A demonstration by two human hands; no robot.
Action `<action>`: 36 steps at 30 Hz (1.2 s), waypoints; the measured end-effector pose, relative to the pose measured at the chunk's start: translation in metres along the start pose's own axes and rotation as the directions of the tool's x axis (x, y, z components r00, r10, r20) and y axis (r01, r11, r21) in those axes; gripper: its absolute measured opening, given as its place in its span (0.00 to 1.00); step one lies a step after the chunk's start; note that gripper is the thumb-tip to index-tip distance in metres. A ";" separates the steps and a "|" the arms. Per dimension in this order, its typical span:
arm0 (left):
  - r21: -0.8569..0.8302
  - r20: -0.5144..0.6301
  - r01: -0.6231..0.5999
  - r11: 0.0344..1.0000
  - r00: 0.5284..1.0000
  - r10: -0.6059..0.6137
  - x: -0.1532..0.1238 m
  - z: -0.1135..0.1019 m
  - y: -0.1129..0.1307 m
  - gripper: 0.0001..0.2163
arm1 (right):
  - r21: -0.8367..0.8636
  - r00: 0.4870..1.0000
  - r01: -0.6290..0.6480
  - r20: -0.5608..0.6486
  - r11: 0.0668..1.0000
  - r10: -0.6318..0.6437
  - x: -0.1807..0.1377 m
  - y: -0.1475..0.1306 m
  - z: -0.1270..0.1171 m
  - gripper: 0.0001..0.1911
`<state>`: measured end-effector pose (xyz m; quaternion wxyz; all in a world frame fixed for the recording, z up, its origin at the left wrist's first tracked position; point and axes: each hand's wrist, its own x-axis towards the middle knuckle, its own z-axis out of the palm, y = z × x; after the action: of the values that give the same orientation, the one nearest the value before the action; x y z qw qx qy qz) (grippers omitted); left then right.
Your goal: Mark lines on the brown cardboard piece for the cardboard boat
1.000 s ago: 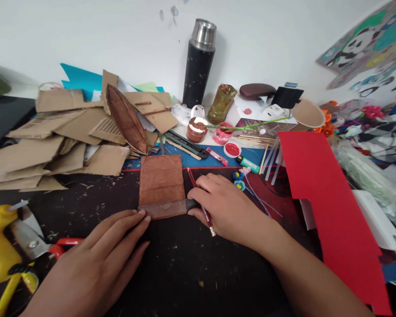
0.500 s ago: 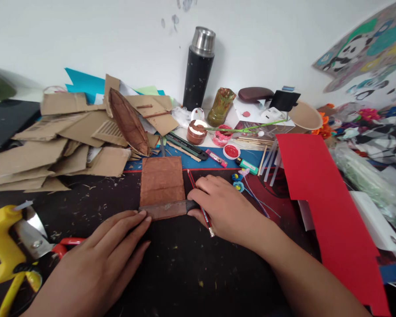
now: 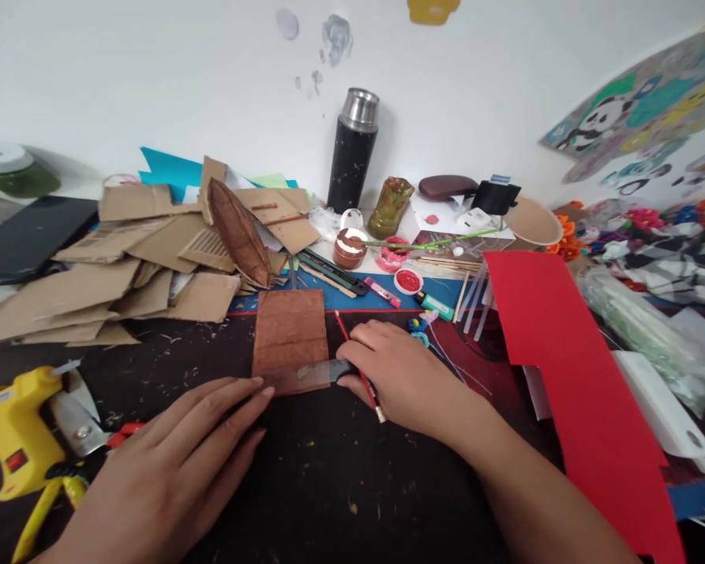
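A brown-painted cardboard piece (image 3: 291,329) lies flat on the dark tabletop. Across its near edge rests a knife (image 3: 305,377), its blade flat and pointing left. My right hand (image 3: 396,376) is closed around the knife's dark handle, with a red-and-black pencil (image 3: 364,384) held in the same grip, its eraser end toward me. Stretched out flat, my left hand (image 3: 193,446) touches the blade's tip end and the card's near left corner with its fingertips. Its fingers hide the very tip of the knife.
A yellow glue gun (image 3: 20,427) and red-handled scissors (image 3: 85,427) lie at left. Behind them are stacked cardboard scraps (image 3: 88,294) and a brown leaf-shaped piece (image 3: 238,231). A black flask (image 3: 352,157), paint pots (image 3: 349,249) and a utility cutter (image 3: 332,270) stand or lie behind. Red card (image 3: 569,376) lies right.
The view has tilted up and shifted slightly, so the objects appear lower. Both hands, the knife and the brown cardboard keep nearly the same positions relative to each other.
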<state>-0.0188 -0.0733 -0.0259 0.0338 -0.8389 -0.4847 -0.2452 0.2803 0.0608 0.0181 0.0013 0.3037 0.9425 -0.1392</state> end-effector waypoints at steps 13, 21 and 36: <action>0.014 0.064 0.098 0.995 0.993 -0.099 0.006 0.026 -0.006 0.24 | -0.031 0.983 -0.153 -0.105 0.988 0.149 -0.004 0.022 -0.005 0.07; 0.074 0.047 0.156 0.985 0.986 -0.159 0.010 0.026 -0.019 0.22 | -0.008 0.988 -0.125 -0.092 0.992 0.124 -0.008 0.023 -0.009 0.06; 0.200 0.112 -0.131 0.971 0.988 0.110 0.028 0.001 0.016 0.21 | 0.007 0.995 -0.095 -0.032 0.995 0.095 -0.017 0.018 -0.012 0.04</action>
<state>0.0065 -0.0595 -0.0114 0.1112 -0.8699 -0.4569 -0.1488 0.3060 0.0682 0.0264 -0.0081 0.3503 0.9266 -0.1364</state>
